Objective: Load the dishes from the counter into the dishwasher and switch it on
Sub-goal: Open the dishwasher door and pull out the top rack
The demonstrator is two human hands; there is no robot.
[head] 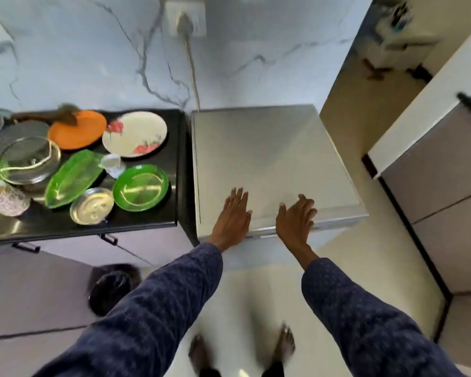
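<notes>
The dishwasher [272,164], a steel-topped unit, stands against the marble wall [93,50] at about 1 o'clock from the person, touching the right end of the black bench [147,221]. Both hands sit at its near top edge: the left hand [233,216] lies flat on the top, its fingers [238,198] straight and spread, holding nothing; the right hand [294,219] rests just beside it, fingers loosely spread, also holding nothing. The dishes lie on the bench at 10 o'clock: a green plate [140,187] nearest the dishwasher, a floral plate [134,134] behind it, an orange plate [78,130], a green leaf-shaped dish [71,179], a steel plate [91,206], a glass lid [29,160] and a patterned cup [4,197]. A cable [192,72] hangs from a wall socket [185,19] at 12 o'clock.
</notes>
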